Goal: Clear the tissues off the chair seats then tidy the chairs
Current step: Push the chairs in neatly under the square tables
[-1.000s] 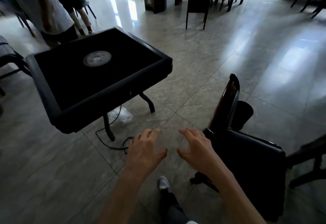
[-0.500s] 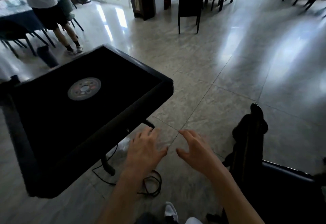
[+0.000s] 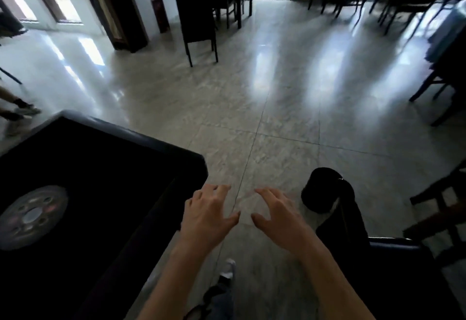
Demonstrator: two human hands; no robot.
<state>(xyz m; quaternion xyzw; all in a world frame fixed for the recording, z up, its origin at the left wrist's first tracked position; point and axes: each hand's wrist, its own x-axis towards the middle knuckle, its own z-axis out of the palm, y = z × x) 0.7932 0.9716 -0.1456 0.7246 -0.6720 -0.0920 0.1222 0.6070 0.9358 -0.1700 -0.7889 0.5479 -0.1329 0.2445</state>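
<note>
Both hands are held out in front of the body, over the tiled floor (image 3: pixel 264 123), and they carry nothing; the left hand (image 3: pixel 205 215) has its fingers (image 3: pixel 222 189) spread loosely and a little curled, and the right hand (image 3: pixel 276 216) is the same, with the thumbs almost facing each other; I judge they are raised like this to be ready while the person walks, since one shoe (image 3: pixel 228 268) shows below. The dark table (image 3: pixel 141 140) with a round disc (image 3: pixel 31 216) in its top is at the left; a dark chair (image 3: pixel 353 231) stands just beside the right forearm, its back toward the gap. No tissue shows on any seat here; the seat of this chair is too dark to tell. More chairs, such as one standing alone (image 3: pixel 198 23), wait well apart across the room, probably to be checked next.
</note>
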